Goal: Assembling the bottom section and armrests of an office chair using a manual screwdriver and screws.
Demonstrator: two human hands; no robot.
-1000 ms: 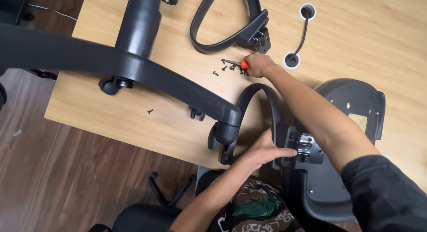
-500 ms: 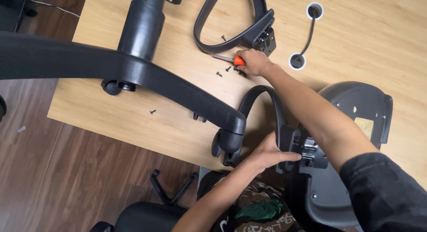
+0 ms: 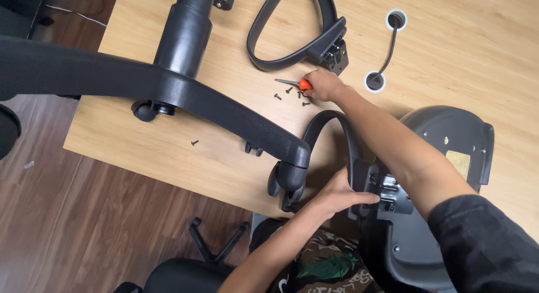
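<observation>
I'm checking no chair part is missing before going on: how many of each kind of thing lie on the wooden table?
Armrest loops: 2, one far, one at the left hand
Wheeled chair base: 1
Grey seat shell: 1
Orange-handled screwdriver, in the right hand: 1
Loose dark screws: at least 5, e.g.
Total: at least 10
</observation>
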